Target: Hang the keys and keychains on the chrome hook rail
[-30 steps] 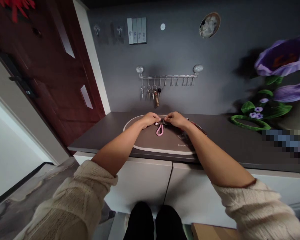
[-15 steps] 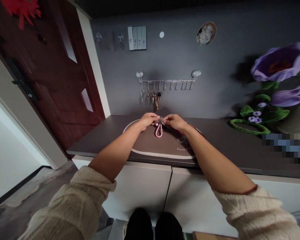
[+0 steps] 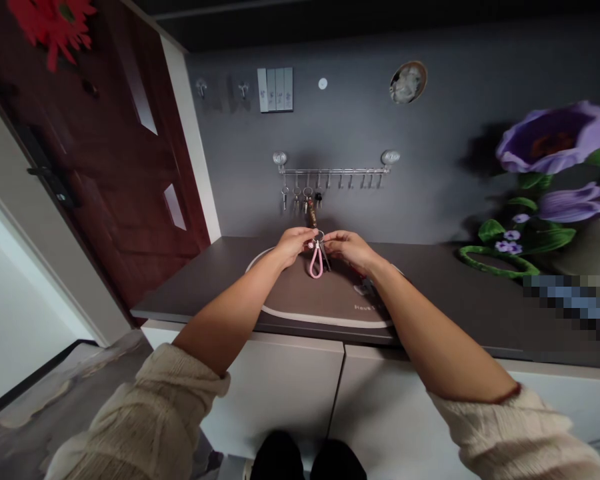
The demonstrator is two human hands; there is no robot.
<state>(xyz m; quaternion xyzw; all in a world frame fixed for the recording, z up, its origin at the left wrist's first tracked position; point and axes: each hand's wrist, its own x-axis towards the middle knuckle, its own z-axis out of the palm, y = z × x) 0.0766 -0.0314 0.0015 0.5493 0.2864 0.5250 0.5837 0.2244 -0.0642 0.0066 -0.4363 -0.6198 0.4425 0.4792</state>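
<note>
My left hand (image 3: 296, 245) pinches a metal key ring (image 3: 319, 237) at its left side, over the mat. From the ring hangs a pink loop strap (image 3: 317, 265), with a dark key (image 3: 326, 257) hanging beside it. My right hand (image 3: 349, 249) is closed at the ring's right side, its fingertips touching the ring or the top of the key; exactly which, I cannot tell. Behind the hands, several sets of keys (image 3: 297, 199) hang from the left hooks of a clear hook rail (image 3: 340, 171), one with a brown tag (image 3: 313, 215).
Under my hands lies a brown mat (image 3: 300, 301) with a pale rim, on a dark countertop (image 3: 450, 303). A dark red object beside my right wrist is mostly hidden. Purple flowers (image 3: 555, 140) with a green loop (image 3: 497, 270) stand at right. A dark red door (image 3: 110, 167) is at left.
The key, earlier slanting toward my right hand, now hangs down beside the pink strap. The ring stands more upright between my hands. The view has tilted up slightly.
</note>
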